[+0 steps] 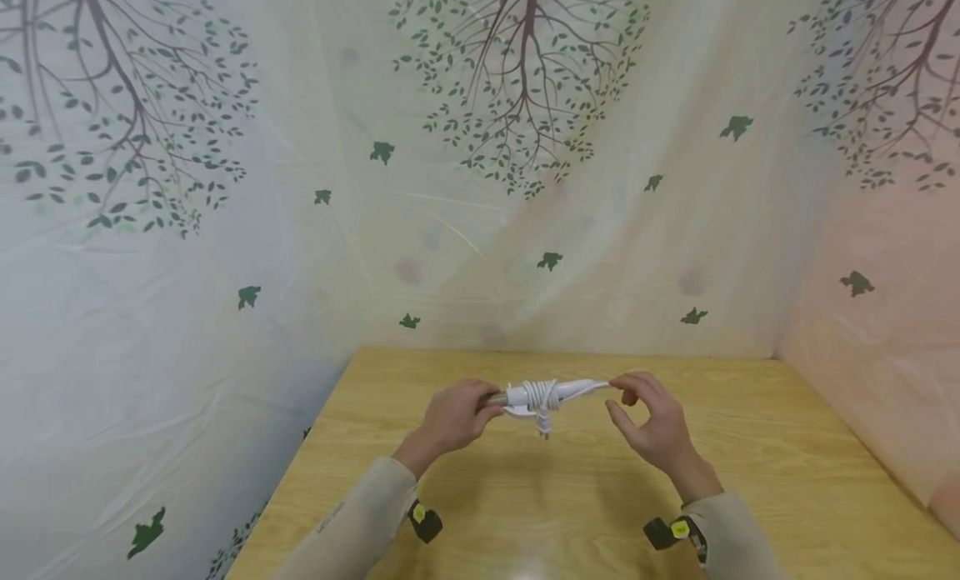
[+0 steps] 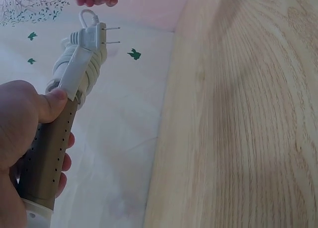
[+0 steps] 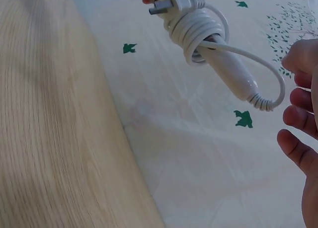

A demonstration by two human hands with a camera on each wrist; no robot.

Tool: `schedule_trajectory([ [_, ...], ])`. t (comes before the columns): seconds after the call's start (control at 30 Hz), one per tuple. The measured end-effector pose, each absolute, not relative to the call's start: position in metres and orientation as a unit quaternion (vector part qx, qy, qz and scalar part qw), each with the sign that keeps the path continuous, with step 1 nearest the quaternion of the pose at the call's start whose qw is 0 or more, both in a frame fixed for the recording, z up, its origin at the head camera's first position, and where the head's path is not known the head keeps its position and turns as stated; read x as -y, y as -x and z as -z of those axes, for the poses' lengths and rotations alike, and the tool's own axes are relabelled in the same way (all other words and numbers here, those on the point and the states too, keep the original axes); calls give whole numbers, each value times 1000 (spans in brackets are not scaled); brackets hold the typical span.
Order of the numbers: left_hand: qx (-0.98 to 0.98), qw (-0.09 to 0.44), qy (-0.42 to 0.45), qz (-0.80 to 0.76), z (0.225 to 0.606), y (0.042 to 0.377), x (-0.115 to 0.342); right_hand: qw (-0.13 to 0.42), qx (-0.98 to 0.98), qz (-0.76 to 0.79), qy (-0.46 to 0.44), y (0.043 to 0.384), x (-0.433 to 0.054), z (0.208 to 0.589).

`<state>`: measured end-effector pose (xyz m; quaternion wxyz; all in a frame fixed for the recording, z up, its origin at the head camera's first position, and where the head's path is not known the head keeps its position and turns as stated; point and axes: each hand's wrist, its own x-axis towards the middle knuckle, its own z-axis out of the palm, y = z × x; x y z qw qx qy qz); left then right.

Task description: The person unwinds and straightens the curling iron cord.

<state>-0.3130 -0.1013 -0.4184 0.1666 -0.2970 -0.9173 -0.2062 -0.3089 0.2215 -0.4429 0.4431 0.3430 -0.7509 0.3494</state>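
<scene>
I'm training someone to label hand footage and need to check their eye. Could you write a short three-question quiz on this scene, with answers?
1. Which hand grips the brown barrel?
2. True or false: the white cord is wound round the white handle.
3. Fill in the blank: the plug has ____ metal prongs.

Key:
1. The left hand; its thumb and fingers close round the barrel.
2. True; several turns of cord circle the handle.
3. Two; both stand out clearly in the left wrist view.
</scene>
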Motion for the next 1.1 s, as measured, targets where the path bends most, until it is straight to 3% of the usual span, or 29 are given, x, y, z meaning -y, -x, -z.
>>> schedule_trajectory([
  [0.37, 925, 164, 275, 204, 414, 318, 102, 400, 724, -401, -393, 278, -188, 421],
  [1.1, 924, 168, 281, 196, 417, 311, 97, 262, 757, -467, -375, 276, -162, 453],
])
